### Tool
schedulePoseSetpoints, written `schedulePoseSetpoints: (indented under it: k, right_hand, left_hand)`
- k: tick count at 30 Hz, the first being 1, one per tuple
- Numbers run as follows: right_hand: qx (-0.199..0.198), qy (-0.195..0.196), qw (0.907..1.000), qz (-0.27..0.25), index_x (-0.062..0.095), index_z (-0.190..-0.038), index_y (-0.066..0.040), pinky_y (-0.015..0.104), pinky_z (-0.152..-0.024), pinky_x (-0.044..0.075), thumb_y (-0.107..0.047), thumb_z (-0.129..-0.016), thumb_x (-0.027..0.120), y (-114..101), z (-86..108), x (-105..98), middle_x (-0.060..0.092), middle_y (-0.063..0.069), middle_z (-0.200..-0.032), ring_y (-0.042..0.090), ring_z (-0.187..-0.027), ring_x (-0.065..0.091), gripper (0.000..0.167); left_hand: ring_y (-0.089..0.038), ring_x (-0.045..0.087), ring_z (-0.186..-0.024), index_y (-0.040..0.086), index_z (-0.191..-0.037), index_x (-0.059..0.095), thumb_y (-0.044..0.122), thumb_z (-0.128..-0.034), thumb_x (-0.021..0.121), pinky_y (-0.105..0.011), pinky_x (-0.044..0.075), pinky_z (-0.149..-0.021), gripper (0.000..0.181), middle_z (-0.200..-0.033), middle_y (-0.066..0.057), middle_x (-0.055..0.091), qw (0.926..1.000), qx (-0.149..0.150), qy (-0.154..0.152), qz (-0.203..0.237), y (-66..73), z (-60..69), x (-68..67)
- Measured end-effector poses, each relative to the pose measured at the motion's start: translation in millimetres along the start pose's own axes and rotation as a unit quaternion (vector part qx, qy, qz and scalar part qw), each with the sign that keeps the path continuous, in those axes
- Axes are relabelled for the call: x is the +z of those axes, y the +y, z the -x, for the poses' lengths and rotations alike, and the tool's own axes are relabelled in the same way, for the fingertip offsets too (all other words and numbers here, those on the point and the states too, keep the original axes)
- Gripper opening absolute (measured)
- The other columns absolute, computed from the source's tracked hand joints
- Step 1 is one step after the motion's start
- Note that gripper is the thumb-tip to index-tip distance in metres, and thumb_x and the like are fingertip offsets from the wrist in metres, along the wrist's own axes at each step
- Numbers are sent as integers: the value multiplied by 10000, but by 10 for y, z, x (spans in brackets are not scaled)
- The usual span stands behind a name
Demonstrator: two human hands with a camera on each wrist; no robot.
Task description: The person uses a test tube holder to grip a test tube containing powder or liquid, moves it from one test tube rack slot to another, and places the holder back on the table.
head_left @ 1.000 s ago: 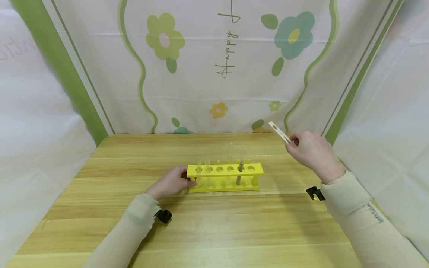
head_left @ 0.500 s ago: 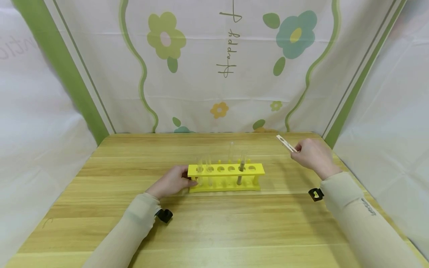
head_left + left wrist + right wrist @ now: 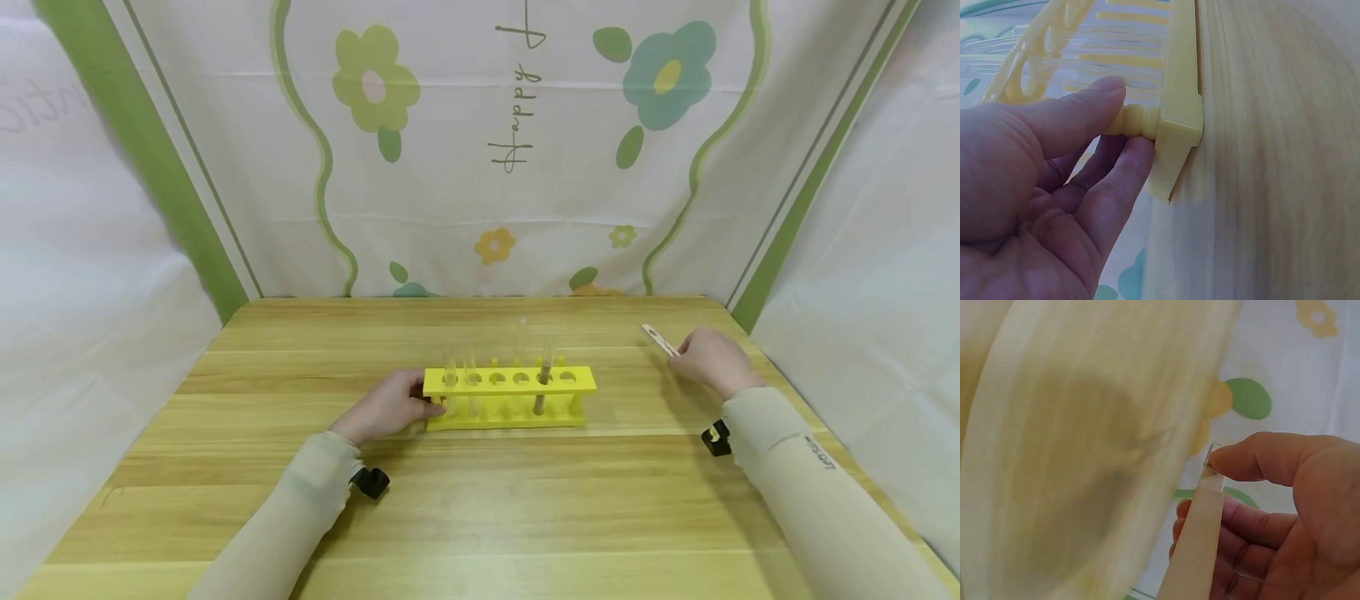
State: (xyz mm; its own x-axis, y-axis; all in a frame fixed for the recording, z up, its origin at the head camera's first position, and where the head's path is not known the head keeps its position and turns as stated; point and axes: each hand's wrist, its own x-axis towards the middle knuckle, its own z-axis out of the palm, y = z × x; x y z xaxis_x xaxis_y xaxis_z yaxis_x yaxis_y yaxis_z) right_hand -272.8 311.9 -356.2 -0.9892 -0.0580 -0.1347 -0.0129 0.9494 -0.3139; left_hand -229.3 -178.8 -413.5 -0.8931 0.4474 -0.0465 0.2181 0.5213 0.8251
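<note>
The left hand (image 3: 386, 408) pinches the left end post (image 3: 1138, 120) of a yellow test tube rack (image 3: 509, 386), thumb on one side and fingers on the other. Two clear test tubes (image 3: 471, 360) stand in the rack's left holes. Toward the right, a test tube with dark grey contents (image 3: 545, 372) leans slightly. Another clear test tube (image 3: 521, 335) rises behind the row of holes. Low over the table's far right, the right hand (image 3: 712, 363) pinches a wooden test tube holder (image 3: 660, 340) by its spring end; its tip points to the far left.
The wooden table (image 3: 480, 508) ends at a flower-printed cloth (image 3: 420, 183) at the back. White cloth sides (image 3: 862, 275) flank it. A black wrist camera (image 3: 717, 438) sits at each sleeve cuff.
The right hand has come down toward the table and slightly right with the test tube holder. The left hand stays on the rack, which has not visibly shifted on the table.
</note>
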Motion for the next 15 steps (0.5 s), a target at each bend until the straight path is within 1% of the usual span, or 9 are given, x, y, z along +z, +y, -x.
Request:
schedulePoseSetpoints:
  k: [4,6,8,11,15]
  right_hand:
    - [83,73,9999,53,679,-975,66,403,-616,448,-275,-897,635,92,-64,50,639,150,-844,266,-707,552,352]
    - [120,116,9998,49,688,-948,58,400,-607,454,-281,-902,634,133,-93,82,642,147,-830,260,-691,555,346]
    - [173,109,9998,-7,692,-892,44,396,-590,455,-279,-906,629,170,-119,117,634,136,-790,255,-664,551,329]
    - [275,45,9996,-106,670,-776,-6,380,-562,447,-272,-908,621,218,-157,179,602,103,-717,242,-624,535,300]
    - [320,38,9995,24,554,-644,-87,369,-543,423,-255,-907,594,251,-211,237,542,76,-655,231,-594,503,315]
  left_hand:
    - [-176,619,-889,158,-1166,681,150,-914,733,-352,504,-783,257,-1023,27,690,10000,-5,2,82,26,7,1]
    - [-178,621,-893,152,-1169,681,146,-912,735,-351,506,-787,262,-1029,24,692,9999,-15,-1,108,34,8,1]
    - [-177,622,-898,147,-1173,680,142,-912,734,-350,506,-790,267,-1036,22,693,9999,-17,-3,117,39,7,1]
    - [-174,624,-906,141,-1180,676,135,-916,729,-348,508,-792,270,-1046,20,695,9999,-25,-26,140,31,4,3]
    - [-169,625,-918,142,-1190,672,140,-917,728,-341,508,-797,279,-1061,20,694,9998,-57,-41,161,11,-2,5]
